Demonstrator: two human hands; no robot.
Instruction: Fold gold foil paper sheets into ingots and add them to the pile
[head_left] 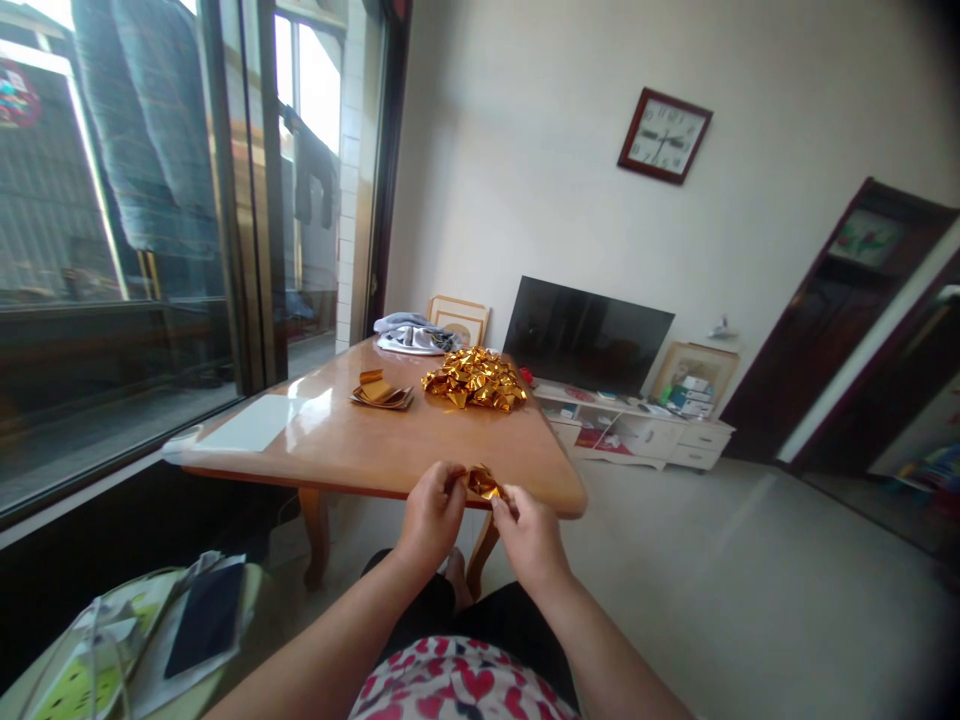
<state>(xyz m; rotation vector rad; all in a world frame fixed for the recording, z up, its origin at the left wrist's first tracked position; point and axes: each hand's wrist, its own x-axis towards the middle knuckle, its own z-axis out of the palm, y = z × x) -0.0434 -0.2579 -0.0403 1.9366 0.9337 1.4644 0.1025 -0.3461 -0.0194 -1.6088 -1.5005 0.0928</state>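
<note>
A piece of shiny gold foil paper [484, 483], bent into a folded shape, is held between both hands just in front of the table's near edge. My left hand [436, 510] pinches its left end with closed fingers. At the opposite end, my right hand [527, 528] grips it between thumb and fingers. Farther back on the wooden table [405, 440] lies a heap of folded gold foil pieces [476, 380]. Left of the heap is a small stack of flat gold-brown paper sheets [381, 392], its top sheet curling up.
A pale sheet [251, 422] lies at the table's left end, and folded cloth [416, 333] at its back. On a stool at lower left rests a dark phone-like slab [206, 618] among cables. A television [589, 333] stands on a white cabinet [645, 435] beyond the table.
</note>
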